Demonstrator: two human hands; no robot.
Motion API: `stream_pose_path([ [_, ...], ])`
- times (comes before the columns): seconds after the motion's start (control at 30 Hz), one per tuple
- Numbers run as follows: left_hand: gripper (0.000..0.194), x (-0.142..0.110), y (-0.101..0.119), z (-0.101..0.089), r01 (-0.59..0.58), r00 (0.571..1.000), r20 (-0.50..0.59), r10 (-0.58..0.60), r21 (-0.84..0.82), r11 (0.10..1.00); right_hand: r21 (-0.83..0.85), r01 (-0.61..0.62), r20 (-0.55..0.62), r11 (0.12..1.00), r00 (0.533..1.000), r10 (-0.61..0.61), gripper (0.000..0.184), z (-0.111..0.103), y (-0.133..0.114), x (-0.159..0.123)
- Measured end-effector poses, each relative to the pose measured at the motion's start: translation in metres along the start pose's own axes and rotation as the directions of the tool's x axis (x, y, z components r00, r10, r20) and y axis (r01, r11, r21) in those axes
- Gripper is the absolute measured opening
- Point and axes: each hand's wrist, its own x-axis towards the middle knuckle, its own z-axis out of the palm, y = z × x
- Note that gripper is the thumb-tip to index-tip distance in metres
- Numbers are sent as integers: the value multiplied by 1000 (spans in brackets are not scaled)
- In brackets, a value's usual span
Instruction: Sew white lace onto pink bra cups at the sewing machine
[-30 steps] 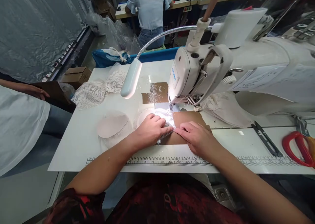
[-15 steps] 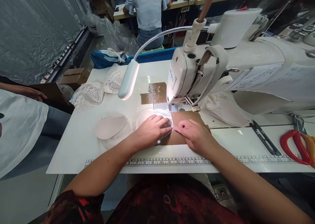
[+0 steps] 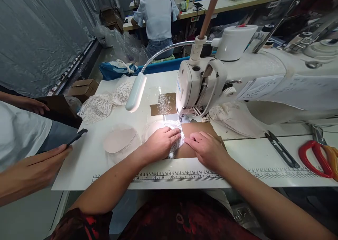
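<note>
- Lace (image 3: 173,124), white and brightly lit, lies on the table (image 3: 84,159) at the needle end of the machine (image 3: 194,87), partly covered by the hand on it.
- Left hand (image 3: 160,143) rests on the lace, in front of the machine and a little left of its needle; the fingers are stretched out close together, pressing down rather than closed around anything.
- Right hand (image 3: 208,148) lies on brown card (image 3: 200,127) in front of the machine; its fingers are curled, one tip reaching to the edge of the lace. Whether it pinches that edge, I cannot tell.
- Brown tape (image 3: 166,108), shiny on top, is stuck down just left of the machine.
- Lamp (image 3: 136,92), on a bent metal neck, hangs left of the machine.
- Pale pad (image 3: 120,140) lies well left of the machine, with two lace cups (image 3: 96,108) farther back on that side.
- Pale fabric (image 3: 235,118) with lace edging is heaped beneath the machine's arm.
- Snips (image 3: 293,163) and red-handled scissors (image 3: 323,160) lie to the right of the machine's needle end, nearer the wearer.
- Ruler (image 3: 173,177) markings run along the table's edge in front of the machine.
- Co-worker's hand (image 3: 39,166), far left of the machine, has its fingers closed on a slim dark thing (image 3: 77,137).
</note>
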Motion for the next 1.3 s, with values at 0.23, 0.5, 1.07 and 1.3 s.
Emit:
stream_pose_path([
  [0.23, 41, 8, -14, 4, 7, 1000, -23, -7, -12, 1000, -14, -28, 70, 1000, 997, 29, 33, -5, 4, 14],
  [0.5, 41, 21, -39, 1, 9, 999, 50, -11, 34, 999, -9, -63, 174, 998, 983, 64, 32, -10, 13, 38],
  [1.07, 37, 23, -56, 6, -45, 999, -7, 45, -52, 998, -67, -129, 144, 989, 980, 138, 44, -2, 16, 41],
  [1.3, 39, 25, -62, 9, 5, 999, -39, -6, -26, 1000, 54, -129, 48, 990, 991, 127, 42, 4, 23, 37],
])
